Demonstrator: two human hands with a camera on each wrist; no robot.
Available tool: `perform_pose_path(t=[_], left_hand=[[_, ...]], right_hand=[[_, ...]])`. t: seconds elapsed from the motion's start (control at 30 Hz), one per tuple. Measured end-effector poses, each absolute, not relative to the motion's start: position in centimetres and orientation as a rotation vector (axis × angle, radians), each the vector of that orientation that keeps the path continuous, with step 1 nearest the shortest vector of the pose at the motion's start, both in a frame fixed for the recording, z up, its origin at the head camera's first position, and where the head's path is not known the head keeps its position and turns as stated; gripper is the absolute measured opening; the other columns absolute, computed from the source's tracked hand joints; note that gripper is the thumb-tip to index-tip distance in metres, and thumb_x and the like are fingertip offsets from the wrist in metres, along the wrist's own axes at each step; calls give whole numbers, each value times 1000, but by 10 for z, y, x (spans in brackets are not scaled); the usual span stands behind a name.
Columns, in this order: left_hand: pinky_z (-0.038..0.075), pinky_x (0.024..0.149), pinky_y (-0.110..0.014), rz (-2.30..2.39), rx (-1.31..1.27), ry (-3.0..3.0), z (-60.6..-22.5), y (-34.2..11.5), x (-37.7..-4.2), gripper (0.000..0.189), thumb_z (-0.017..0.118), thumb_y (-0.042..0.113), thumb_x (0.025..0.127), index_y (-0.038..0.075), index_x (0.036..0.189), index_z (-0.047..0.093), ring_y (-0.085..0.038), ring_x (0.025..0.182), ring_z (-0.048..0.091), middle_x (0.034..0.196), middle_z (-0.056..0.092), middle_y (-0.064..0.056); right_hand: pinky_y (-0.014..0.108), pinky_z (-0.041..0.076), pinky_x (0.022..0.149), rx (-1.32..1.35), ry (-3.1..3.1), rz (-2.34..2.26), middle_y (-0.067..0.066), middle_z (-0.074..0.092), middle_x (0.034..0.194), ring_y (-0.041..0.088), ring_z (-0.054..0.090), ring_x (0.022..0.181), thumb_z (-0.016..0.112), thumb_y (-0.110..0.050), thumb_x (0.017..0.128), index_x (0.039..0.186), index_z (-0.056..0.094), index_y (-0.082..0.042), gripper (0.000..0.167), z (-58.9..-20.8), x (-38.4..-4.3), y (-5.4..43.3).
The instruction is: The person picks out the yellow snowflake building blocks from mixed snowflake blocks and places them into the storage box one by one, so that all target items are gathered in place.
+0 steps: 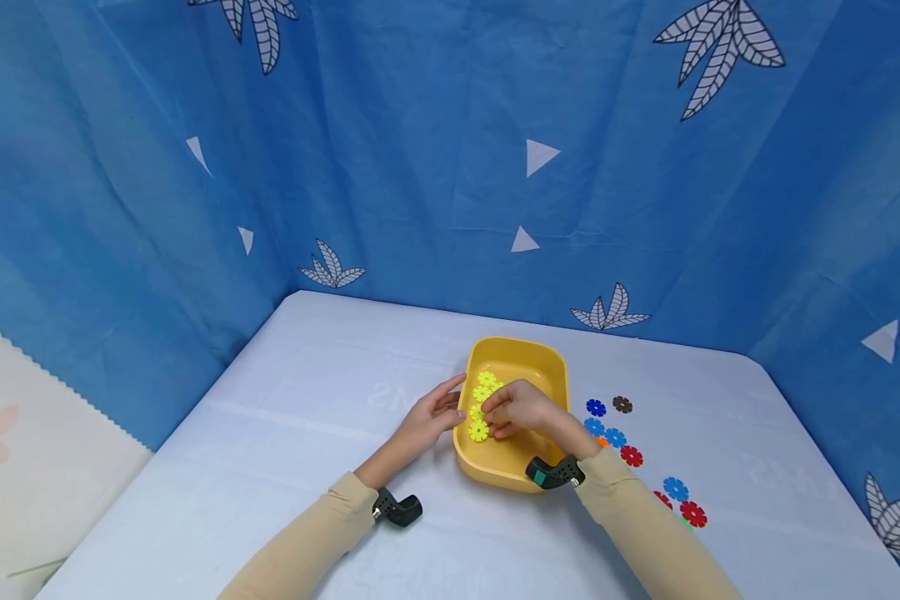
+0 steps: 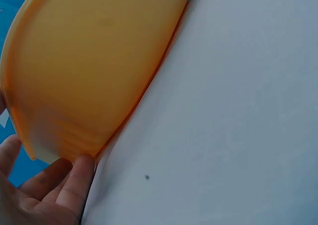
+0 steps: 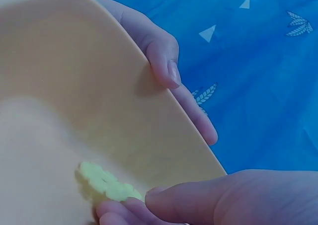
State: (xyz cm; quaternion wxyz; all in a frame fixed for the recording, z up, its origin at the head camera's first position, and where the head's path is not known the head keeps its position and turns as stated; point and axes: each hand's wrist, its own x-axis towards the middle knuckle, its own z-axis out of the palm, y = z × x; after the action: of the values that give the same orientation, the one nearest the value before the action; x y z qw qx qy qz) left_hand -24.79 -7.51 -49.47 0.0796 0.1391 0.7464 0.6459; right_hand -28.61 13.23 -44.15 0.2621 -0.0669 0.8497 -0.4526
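Now left fingers (image 3: 163, 61) clasping tray (image 1: 525, 354), right fingers (image 3: 113, 211) curled at yellow discs (image 1: 482, 393), hold unclear

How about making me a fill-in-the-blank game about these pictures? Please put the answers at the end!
1. The small flower-shaped discs inside the deep orange-yellow tub are coloured bright ____.
2. The person's bare ____ hand holds the tub's rim from the outside.
3. Just right of the dark blue flower-shaped disc on the white table lies a ____ flower-shaped disc.
4. The leaf-patterned cloth hanging behind the table is mainly ____.

Answers: yellow; left; brown; blue.
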Motion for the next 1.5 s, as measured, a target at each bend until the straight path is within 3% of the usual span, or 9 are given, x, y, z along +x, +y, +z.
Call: perform_pose_path(t=[1.27,1.5], left_hand=[[57,104,-41,1937,398,2206,-495,-73,-249,66,59,16,97,20,160,36,-38,139,53,152,51,-22],[57,104,-42,1928,380,2240,-495,-74,-249,66,59,18,97,22,159,38,-38,140,52,152,51,-21]], right_hand=[[32,66,74,-215,2321,-1256,15,76,91,19,75,74,61,-6,99,112,71,7,21,-429,-284,133],[33,66,79,-281,2410,-1123,17,73,101,22,74,81,63,-10,97,112,72,5,23,-405,-282,141]])
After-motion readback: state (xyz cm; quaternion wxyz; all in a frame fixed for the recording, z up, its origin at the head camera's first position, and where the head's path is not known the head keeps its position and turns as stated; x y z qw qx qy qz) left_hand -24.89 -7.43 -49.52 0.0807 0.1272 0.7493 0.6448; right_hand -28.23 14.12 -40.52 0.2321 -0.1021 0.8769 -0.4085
